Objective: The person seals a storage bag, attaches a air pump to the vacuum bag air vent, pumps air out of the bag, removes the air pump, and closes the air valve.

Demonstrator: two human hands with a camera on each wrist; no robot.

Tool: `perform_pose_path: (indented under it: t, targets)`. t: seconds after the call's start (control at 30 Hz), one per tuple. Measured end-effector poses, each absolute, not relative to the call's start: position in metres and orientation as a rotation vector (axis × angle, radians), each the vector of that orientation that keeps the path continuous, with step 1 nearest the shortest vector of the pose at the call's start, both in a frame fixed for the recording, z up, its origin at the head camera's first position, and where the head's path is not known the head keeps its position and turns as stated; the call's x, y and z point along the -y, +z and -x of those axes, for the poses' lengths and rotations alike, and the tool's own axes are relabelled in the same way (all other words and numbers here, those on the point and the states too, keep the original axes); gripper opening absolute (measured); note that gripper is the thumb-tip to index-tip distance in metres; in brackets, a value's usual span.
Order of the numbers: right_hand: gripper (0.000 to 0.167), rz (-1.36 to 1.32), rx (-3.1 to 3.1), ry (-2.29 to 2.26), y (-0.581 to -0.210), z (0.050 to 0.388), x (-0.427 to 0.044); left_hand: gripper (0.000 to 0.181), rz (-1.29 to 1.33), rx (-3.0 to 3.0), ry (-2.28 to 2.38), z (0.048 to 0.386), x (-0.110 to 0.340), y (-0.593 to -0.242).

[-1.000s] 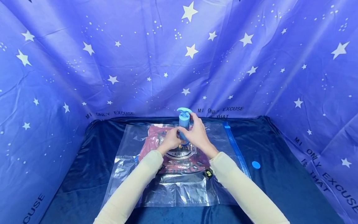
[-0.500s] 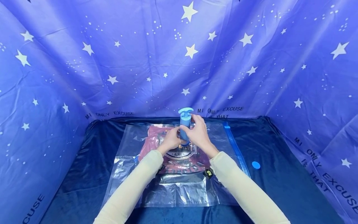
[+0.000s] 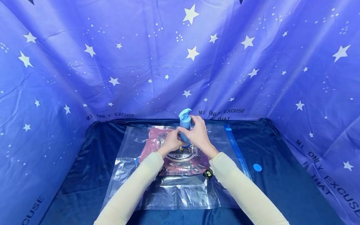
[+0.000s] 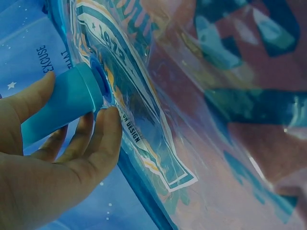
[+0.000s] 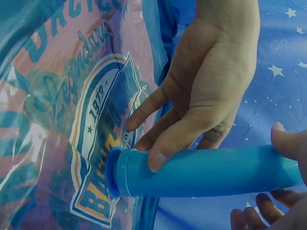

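Note:
A blue hand pump (image 3: 184, 123) stands nearly upright on a clear plastic storage bag (image 3: 174, 197). Inside the bag lies a folded pink garment with a printed badge (image 3: 182, 155). My left hand (image 3: 171, 142) holds the lower barrel, its thumb and fingertips around the tube close to the bag in the left wrist view. Higher up, my right hand (image 3: 200, 132) grips the barrel just below the T-shaped handle (image 3: 184, 113). In the right wrist view, the pump's base meets a round blue valve (image 5: 114, 171) on the bag.
A blue zip strip (image 3: 237, 150) runs along the bag's right edge. Right of it, a round blue cap (image 3: 257, 167) lies on the dark blue cloth (image 3: 284, 187). A starry blue curtain (image 3: 152, 62) closes off the back and sides. A small black object (image 3: 208, 174) sits by my right sleeve.
The pump's handle has turned, showing a narrower side now. The barrel first leaned slightly right, then came back left. Both hands keep their hold on it.

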State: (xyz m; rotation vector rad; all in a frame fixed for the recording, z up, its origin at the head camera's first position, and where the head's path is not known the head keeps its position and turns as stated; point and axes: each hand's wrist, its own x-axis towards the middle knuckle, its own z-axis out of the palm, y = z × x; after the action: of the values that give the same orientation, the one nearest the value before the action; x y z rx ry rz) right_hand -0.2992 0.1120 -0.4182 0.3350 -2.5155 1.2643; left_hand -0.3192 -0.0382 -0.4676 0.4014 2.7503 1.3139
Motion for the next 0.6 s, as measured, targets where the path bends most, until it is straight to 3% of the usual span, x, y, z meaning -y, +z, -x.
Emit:
perform_pose_path:
  t: [0.17, 0.6]
  targets:
    - [0.056, -0.352, 2.504, 1.269, -0.4169, 0.2998, -0.1127, 0.067, -0.41, -2.751, 1.311, 0.3204, 0.0388, -0.4675]
    - [0.075, -0.393, 2.469, 1.374, -0.4175, 0.2978, -0.1169, 0.06, -0.411, -2.744, 1.319, 0.3196, 0.0406, -0.4671]
